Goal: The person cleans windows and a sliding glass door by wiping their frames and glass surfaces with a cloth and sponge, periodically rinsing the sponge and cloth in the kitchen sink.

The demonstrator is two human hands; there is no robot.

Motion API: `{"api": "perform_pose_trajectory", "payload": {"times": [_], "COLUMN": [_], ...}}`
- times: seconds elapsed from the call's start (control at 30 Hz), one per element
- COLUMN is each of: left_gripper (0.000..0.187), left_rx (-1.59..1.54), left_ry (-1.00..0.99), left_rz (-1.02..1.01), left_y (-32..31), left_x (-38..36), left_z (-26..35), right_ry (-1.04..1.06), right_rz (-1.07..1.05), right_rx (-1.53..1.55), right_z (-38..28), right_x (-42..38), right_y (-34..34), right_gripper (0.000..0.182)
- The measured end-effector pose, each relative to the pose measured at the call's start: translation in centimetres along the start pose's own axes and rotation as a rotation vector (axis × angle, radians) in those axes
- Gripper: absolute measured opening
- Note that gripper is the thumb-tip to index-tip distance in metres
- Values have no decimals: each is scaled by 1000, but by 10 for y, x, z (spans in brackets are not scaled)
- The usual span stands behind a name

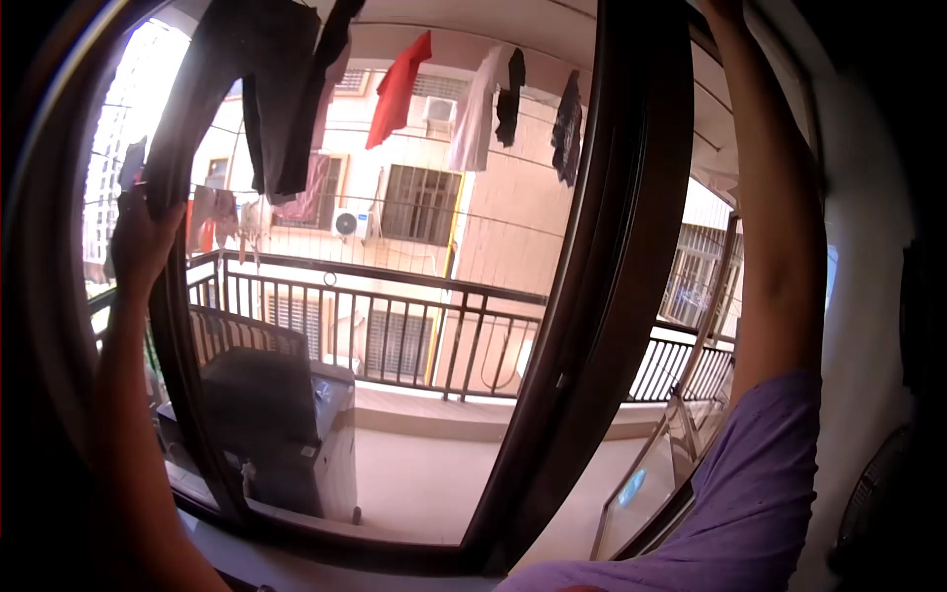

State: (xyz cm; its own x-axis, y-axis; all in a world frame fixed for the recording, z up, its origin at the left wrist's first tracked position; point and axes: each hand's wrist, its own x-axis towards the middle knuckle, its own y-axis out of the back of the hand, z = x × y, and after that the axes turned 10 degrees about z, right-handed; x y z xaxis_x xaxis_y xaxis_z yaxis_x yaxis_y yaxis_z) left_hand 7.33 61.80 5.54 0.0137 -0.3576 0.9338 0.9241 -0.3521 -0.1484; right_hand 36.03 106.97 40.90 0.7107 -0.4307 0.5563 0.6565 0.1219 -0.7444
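My left hand (148,237) is raised at the left, closed against the dark upright frame (178,335) of a glass sliding door; its thumb shows, and a dark shape lies at its fingers that I cannot make out. My right arm, in a purple sleeve, stretches up along the right side. Only the base of my right hand (723,10) shows at the top edge, near the upper door frame, with its fingers out of view. Between my arms stands a wide dark door post (631,247).
Beyond the glass, dark trousers (266,74), a red garment (400,91) and a white garment (475,113) hang overhead. A covered appliance (261,405) stands on the balcony before a black railing (395,286). A framed panel (641,483) leans at the right.
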Motion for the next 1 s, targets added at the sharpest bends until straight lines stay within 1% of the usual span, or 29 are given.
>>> {"api": "perform_pose_trajectory", "payload": {"times": [0.07,0.2,0.23,0.27,0.33,0.43,0.47,0.5,0.53,0.6,0.67,0.7,0.8,0.83,0.87,0.9,0.93,1.0], "left_gripper": [67,67,68,68,66,56,53,52,52,51,50,49,49,49,49,49,49,49], "left_rx": [99,-9,-10,-7,-41,-16,-13,-59,-32,23,29,39,-13,-19,-31,-7,2,11], "left_ry": [0,60,38,68,25,-52,-79,-34,-65,-128,-104,-101,-85,-93,-100,-115,-83,-21], "left_rz": [-3,-63,-10,-68,-5,84,107,77,105,156,147,136,107,111,112,118,104,75], "left_y": [4,12,13,13,12,5,8,16,15,9,7,8,16,14,11,10,9,13], "left_x": [0,2,0,2,1,0,1,1,1,2,0,0,-2,-1,-2,-3,-4,-4], "left_z": [6,17,19,17,17,12,14,24,19,14,11,12,14,13,13,12,12,17], "right_ry": [-50,-98,-46,-56,-34,-32,-95,-157,-219,-145,-71,-154,-209,-213,-64,-45,-23,48], "right_rz": [3,-16,23,-18,-6,20,-85,-191,-299,-249,-201,-247,-154,-194,-185,-212,-240,-351], "right_rx": [-15,-41,-154,-94,-76,5,-22,-47,-70,-175,-275,-182,-63,-1,-104,-69,-36,-108], "right_z": [1,-2,6,-12,-20,-26,-32,-39,-46,-53,-66,-74,-99,-101,-110,-105,-98,-74], "right_x": [2,-4,-12,-16,-24,-38,-40,-41,-43,-49,-58,-66,-80,-79,-79,-78,-76,-71], "right_y": [-3,-19,-35,-23,-25,-48,-52,-57,-61,-68,-77,-89,-100,-120,-127,-132,-133,-100], "right_gripper": [52,44,53,55,55,53,51,50,48,41,35,32,31,30,30,30,30,27]}}
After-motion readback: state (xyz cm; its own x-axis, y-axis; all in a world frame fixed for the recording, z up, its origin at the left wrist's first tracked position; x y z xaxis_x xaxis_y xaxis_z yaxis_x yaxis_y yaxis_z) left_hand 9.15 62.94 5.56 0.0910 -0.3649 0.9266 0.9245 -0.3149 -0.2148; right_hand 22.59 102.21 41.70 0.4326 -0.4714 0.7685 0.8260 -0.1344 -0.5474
